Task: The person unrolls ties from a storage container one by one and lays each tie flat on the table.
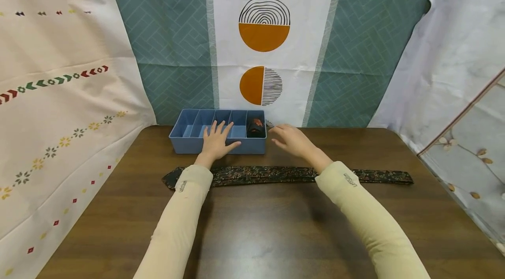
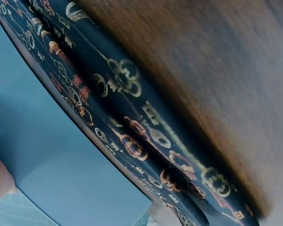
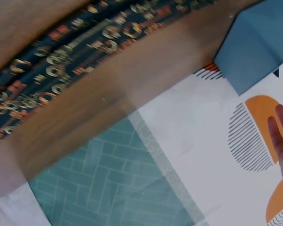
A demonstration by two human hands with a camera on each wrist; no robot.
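Observation:
A blue divided organizer box (image 1: 189,146) stands at the back of the table, its compartments in a row. In its rightmost compartment sits a dark bundle (image 1: 255,128) with reddish marks, perhaps rolled cloth. My left hand (image 1: 215,142) is spread over the box's front side, fingers straight; whether it touches the rim I cannot tell. Just past the box's right end hovers my right hand (image 1: 293,141), fingers loosely bent and holding nothing. A dark necktie (image 1: 272,173) with a key pattern lies folded lengthwise across the table, passing below both forearms. The left wrist view shows the necktie (image 2: 127,77) close up.
The brown wooden table (image 1: 252,226) carries the box and necktie. Behind it hangs a green and white patterned curtain (image 1: 173,42). A cream embroidered cloth (image 1: 71,108) hangs at the left, and a pale cloth (image 1: 465,73) at the right.

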